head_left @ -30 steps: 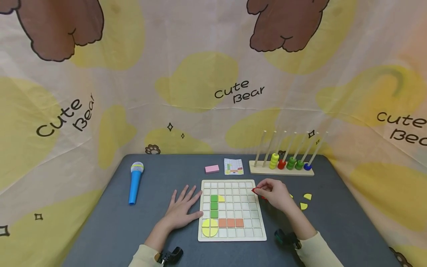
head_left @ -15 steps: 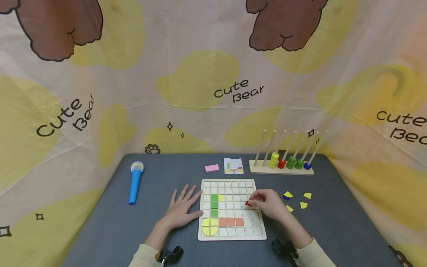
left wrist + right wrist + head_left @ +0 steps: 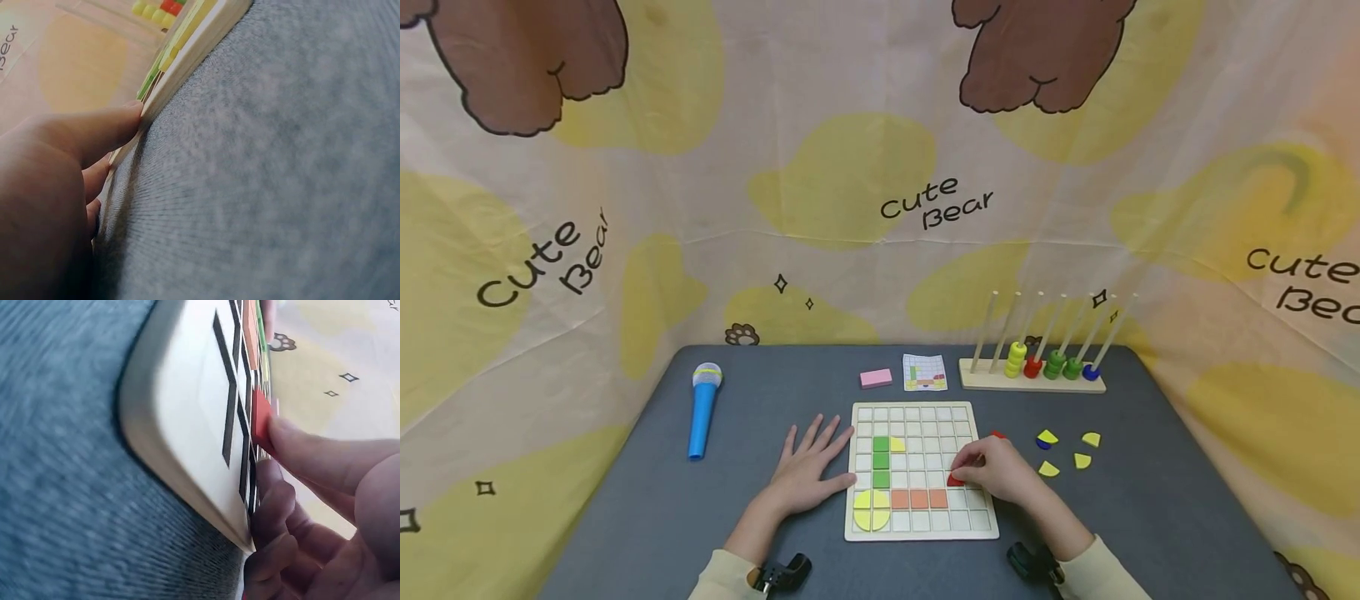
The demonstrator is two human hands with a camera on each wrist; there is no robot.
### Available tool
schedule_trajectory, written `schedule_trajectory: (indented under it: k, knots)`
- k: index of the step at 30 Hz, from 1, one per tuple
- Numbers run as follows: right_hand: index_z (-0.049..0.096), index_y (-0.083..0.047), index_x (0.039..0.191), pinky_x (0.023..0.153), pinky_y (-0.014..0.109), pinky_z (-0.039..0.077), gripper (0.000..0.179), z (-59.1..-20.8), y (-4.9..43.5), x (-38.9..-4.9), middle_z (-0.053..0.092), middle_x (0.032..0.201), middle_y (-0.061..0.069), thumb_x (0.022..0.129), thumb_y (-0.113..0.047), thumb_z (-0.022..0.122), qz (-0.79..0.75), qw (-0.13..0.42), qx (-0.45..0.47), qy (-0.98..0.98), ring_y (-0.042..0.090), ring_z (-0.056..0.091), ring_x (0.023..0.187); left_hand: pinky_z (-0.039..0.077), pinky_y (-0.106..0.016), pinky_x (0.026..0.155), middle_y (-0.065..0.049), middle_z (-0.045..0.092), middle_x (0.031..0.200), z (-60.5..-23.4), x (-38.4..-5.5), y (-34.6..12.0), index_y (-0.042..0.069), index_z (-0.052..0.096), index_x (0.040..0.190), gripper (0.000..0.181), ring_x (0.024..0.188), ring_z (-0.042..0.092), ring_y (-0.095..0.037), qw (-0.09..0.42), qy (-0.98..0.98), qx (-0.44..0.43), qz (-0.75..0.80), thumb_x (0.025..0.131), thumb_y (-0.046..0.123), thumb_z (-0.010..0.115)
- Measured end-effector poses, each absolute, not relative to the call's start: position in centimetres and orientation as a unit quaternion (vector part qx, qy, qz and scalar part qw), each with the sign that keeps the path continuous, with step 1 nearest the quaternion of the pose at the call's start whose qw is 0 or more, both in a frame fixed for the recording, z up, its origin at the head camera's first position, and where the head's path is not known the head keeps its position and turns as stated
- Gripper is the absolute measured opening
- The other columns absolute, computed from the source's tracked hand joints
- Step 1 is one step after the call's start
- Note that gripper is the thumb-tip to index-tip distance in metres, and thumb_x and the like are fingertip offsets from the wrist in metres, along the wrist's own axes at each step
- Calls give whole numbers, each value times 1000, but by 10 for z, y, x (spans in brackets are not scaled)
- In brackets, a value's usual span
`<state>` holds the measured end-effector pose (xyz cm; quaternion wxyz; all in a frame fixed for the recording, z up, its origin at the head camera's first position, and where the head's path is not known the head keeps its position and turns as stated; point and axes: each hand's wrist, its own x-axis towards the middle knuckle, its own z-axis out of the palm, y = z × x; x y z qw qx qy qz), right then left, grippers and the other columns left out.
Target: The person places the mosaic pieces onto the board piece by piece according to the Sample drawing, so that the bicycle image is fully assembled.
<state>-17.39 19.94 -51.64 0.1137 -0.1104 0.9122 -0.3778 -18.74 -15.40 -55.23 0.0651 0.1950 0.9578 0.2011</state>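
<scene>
Dark tabletop (image 3: 640,508), bear-print cloth (image 3: 842,308) behind. Right hand (image 3: 996,472) pinches red piece (image 3: 954,481) at right part of grid board (image 3: 922,537), just beyond orange tiles (image 3: 919,499); left hand (image 3: 805,477) spread, touching left edge. Seemingly placing step; next calls for seating piece flat.

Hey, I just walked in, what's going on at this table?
A person is working on a white grid board with coloured pieces. Their right hand pinches a red piece at the right part of the grid; I can't tell whether it is fully down. The left hand is spread against the board's left edge. Green squares, orange squares and yellow pieces already lie on the grid, and loose yellow pieces lie to its right.
</scene>
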Motion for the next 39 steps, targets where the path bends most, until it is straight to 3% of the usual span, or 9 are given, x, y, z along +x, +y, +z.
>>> schedule_trajectory:
  k: [14,28,39]
  knots:
    - [74,-15,90,61,24,46,14,-513,199,-172,62,74,-6,82,-20,85,-381,114,-111,911,14,54,71,-5,-66,120,2,21,169,-549,-187,-154,32,28,160,83,158,4,-30,65,958,198,199,91,73,49]
    - [77,-13,97,62,26,48,14,-492,212,-179,63,78,-2,84,-15,83,-378,82,-36,922,17,53,74,-4,-66,120,1,22,169,-548,-186,-155,31,30,160,81,158,5,-32,65,956,199,205,92,71,50]
    - [76,-10,104,66,29,49,20,-505,242,-194,69,86,1,87,-18,80,-375,28,5,927,18,56,76,-4,-66,120,2,21,169,-548,-186,-154,32,30,160,81,158,5,-32,68,956,199,207,92,71,51]
